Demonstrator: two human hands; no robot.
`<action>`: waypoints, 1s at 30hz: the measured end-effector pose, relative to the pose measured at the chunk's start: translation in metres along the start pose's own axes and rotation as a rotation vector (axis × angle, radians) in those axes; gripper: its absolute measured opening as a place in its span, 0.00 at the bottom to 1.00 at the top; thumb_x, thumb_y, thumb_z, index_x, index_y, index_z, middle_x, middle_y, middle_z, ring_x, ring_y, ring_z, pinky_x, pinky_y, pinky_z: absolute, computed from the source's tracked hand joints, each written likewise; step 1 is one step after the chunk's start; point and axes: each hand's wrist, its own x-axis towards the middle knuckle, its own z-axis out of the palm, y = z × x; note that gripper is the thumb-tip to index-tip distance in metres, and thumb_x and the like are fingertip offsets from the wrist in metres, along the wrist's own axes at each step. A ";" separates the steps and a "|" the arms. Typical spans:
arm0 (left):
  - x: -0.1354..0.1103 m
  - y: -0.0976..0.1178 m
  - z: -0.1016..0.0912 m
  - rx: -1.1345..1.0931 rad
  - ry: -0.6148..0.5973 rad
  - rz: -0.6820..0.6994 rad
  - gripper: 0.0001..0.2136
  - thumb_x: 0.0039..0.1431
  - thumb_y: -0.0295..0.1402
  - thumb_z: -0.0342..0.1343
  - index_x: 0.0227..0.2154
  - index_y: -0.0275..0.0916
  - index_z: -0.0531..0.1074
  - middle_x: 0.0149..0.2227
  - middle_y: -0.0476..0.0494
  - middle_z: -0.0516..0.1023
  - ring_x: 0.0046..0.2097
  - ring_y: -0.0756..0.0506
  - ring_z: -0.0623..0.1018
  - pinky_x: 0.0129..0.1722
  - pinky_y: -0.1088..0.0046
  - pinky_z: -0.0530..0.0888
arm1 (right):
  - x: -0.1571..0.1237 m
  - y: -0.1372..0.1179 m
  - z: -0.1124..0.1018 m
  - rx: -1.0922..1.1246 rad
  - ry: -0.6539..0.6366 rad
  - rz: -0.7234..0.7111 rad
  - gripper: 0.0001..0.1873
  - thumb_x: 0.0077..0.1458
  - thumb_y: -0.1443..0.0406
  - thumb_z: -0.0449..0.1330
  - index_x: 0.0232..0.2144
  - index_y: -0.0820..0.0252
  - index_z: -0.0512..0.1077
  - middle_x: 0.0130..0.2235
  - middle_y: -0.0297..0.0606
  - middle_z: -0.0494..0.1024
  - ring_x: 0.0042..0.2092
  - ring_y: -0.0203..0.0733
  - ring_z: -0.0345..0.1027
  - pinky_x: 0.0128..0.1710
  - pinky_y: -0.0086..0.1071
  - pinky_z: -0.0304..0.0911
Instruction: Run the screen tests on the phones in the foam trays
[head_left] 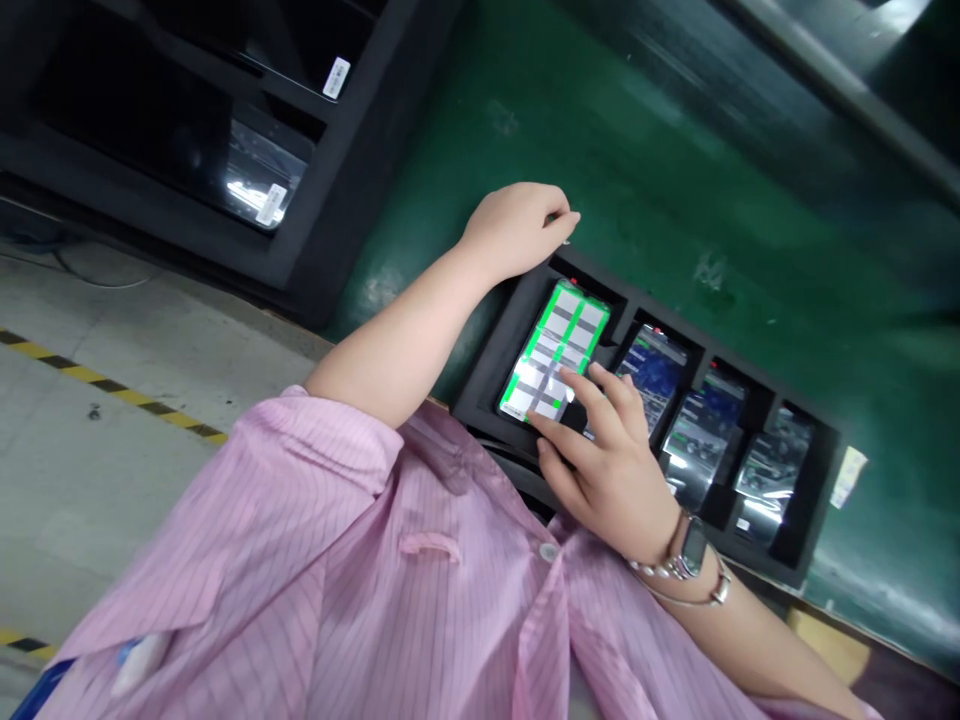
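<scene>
My right hand (611,455) is spread over a lit phone (551,340), its fingertips at the lower right part of the screen. That screen shows white blocks with green bands and grey stripes. The phone lies in the leftmost compartment of a black foam tray (480,395). My left hand (517,230) is curled closed, thumb against the bent fingers, just above the tray's upper left corner. Whatever lies between those fingers, if anything, is hidden. Beside the lit phone sit more phones in the tray: one (652,365), another (705,430) and a third (776,470), with darker screens.
A green work surface (600,150) lies under the tray. At the upper left is a larger black tray (300,250) holding dark glossy panels with white labels. A yellowish label (849,477) lies right of the phone tray. Yellow-black tape (112,388) marks the floor.
</scene>
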 end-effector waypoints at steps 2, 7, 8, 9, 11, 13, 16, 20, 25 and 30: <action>0.000 0.000 0.000 -0.005 0.003 0.003 0.14 0.70 0.39 0.51 0.28 0.49 0.78 0.36 0.43 0.83 0.43 0.37 0.80 0.40 0.57 0.70 | -0.001 -0.002 -0.002 0.029 0.011 -0.005 0.14 0.62 0.69 0.63 0.48 0.54 0.81 0.69 0.50 0.65 0.71 0.71 0.55 0.67 0.75 0.55; 0.001 0.000 0.000 -0.019 0.008 0.008 0.15 0.69 0.38 0.52 0.27 0.48 0.77 0.36 0.43 0.83 0.43 0.36 0.80 0.40 0.56 0.70 | 0.011 0.003 -0.003 0.014 0.058 -0.003 0.15 0.63 0.69 0.63 0.50 0.55 0.80 0.69 0.52 0.64 0.72 0.71 0.52 0.67 0.74 0.54; 0.001 0.000 0.000 -0.020 0.006 0.007 0.15 0.69 0.38 0.52 0.27 0.48 0.77 0.36 0.43 0.83 0.43 0.36 0.80 0.40 0.56 0.70 | 0.014 0.003 -0.001 0.000 0.047 -0.002 0.15 0.64 0.68 0.63 0.51 0.55 0.80 0.68 0.53 0.63 0.72 0.72 0.52 0.67 0.74 0.55; 0.001 0.000 0.000 -0.021 0.003 0.006 0.15 0.69 0.38 0.52 0.27 0.48 0.77 0.36 0.43 0.83 0.43 0.36 0.81 0.41 0.56 0.70 | 0.018 0.004 0.000 -0.014 0.032 0.000 0.15 0.64 0.67 0.63 0.52 0.55 0.80 0.69 0.54 0.63 0.72 0.73 0.52 0.66 0.75 0.55; 0.001 0.000 -0.001 -0.022 0.000 0.003 0.15 0.69 0.39 0.51 0.27 0.48 0.77 0.36 0.43 0.83 0.43 0.36 0.81 0.41 0.56 0.70 | 0.023 0.005 0.004 -0.035 0.008 0.003 0.15 0.65 0.66 0.63 0.53 0.55 0.80 0.69 0.54 0.62 0.72 0.74 0.52 0.66 0.75 0.55; 0.000 0.000 -0.001 -0.023 -0.002 -0.001 0.15 0.69 0.39 0.51 0.27 0.49 0.76 0.37 0.43 0.83 0.43 0.36 0.81 0.41 0.56 0.70 | 0.023 0.006 0.006 -0.038 -0.004 0.003 0.14 0.66 0.65 0.63 0.53 0.54 0.80 0.70 0.53 0.61 0.72 0.74 0.51 0.66 0.75 0.55; 0.000 0.001 -0.002 -0.019 -0.004 -0.001 0.15 0.69 0.39 0.51 0.26 0.49 0.76 0.37 0.44 0.84 0.44 0.37 0.81 0.41 0.55 0.71 | 0.017 0.011 0.004 -0.027 0.001 0.005 0.13 0.66 0.66 0.63 0.51 0.54 0.81 0.69 0.53 0.62 0.71 0.74 0.52 0.66 0.76 0.55; 0.000 0.001 -0.002 -0.009 -0.003 0.011 0.15 0.69 0.39 0.51 0.27 0.48 0.76 0.38 0.43 0.84 0.44 0.36 0.81 0.41 0.55 0.71 | 0.004 0.018 -0.003 -0.011 0.028 0.014 0.11 0.66 0.67 0.63 0.48 0.57 0.83 0.68 0.55 0.63 0.71 0.75 0.53 0.66 0.76 0.55; 0.001 0.001 -0.002 0.022 -0.005 0.010 0.14 0.69 0.39 0.50 0.28 0.49 0.76 0.38 0.43 0.84 0.44 0.36 0.80 0.39 0.57 0.71 | -0.003 0.027 -0.007 -0.003 0.090 0.035 0.10 0.66 0.67 0.63 0.48 0.59 0.82 0.68 0.54 0.64 0.72 0.73 0.52 0.68 0.73 0.55; 0.000 0.003 -0.004 0.029 -0.004 -0.008 0.15 0.69 0.40 0.49 0.28 0.49 0.76 0.36 0.43 0.84 0.43 0.37 0.80 0.38 0.58 0.71 | 0.001 0.036 -0.005 -0.038 0.122 0.028 0.12 0.66 0.67 0.63 0.50 0.61 0.81 0.68 0.56 0.64 0.72 0.73 0.53 0.69 0.71 0.55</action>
